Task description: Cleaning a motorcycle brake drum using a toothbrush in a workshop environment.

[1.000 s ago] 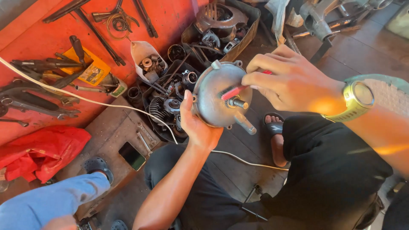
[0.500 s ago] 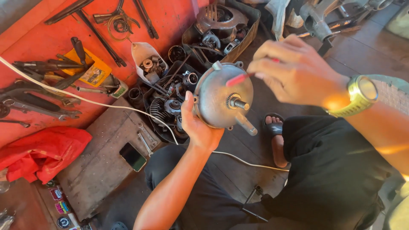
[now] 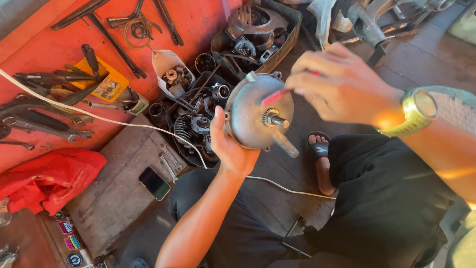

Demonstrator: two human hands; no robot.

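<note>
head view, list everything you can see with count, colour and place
motor housing: one, grey metal, centre, shaft pointing right
red-handled tool: one, against the housing
parts bin: one, dark, left of the housing
wrenches: several, dark, on the red surface at left
white cable: one, from the left edge toward centre
phone: one, black, on a grey board
red cloth: one, lower left
hands: left hand holds the housing; right hand grips the tool

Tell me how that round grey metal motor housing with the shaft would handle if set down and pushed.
The motor housing looks like solid cast metal, so probably stiff and heavy for its size; the left hand cups it from beneath. Its domed body seems apt to rock or roll, though the protruding shaft would likely stop it.
</note>
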